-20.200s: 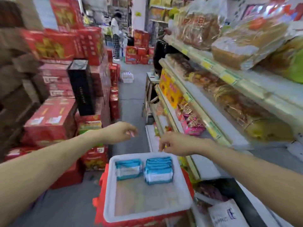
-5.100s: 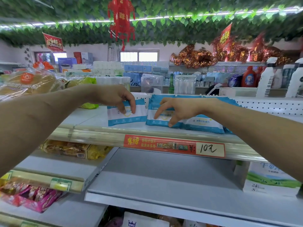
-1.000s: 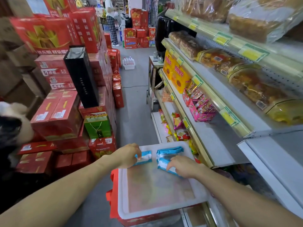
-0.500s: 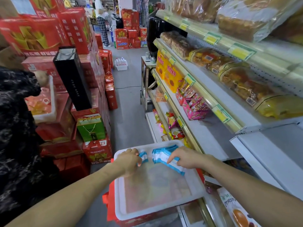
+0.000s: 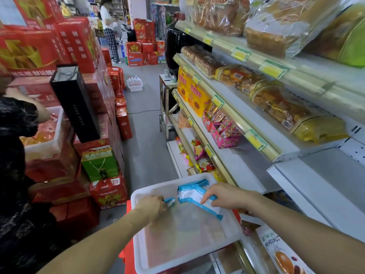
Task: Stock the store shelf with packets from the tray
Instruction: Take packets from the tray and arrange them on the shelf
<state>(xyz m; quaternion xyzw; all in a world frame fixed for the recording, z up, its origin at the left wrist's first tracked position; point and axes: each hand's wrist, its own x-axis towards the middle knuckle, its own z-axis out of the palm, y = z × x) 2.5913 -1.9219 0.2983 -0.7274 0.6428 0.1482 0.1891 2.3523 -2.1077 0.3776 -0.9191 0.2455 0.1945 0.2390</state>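
Observation:
A white plastic tray [image 5: 150, 260] sits low in front of me on something red. At its far end lie blue-and-white packets [image 5: 189, 191]. My left hand [image 5: 153, 207] curls round one packet [image 5: 170, 200] at the tray's far left. My right hand [image 5: 227, 195] pinches a packet [image 5: 207, 206] from the small pile at the far right, lifting its near end. The white store shelf [image 5: 325, 186] runs along the right.
Shelves on the right hold bread loaves [image 5: 280, 103], yellow biscuit bags [image 5: 191, 93] and pink snack packs [image 5: 223, 129]. Stacked red gift boxes [image 5: 79, 48] line the left of the aisle. A person in dark patterned clothing [image 5: 13, 175] stands close at my left with another white tray [image 5: 47, 139].
Both hands have closed on packets at the tray's far end and the right one has tipped its packet up. The person at the left has come into view.

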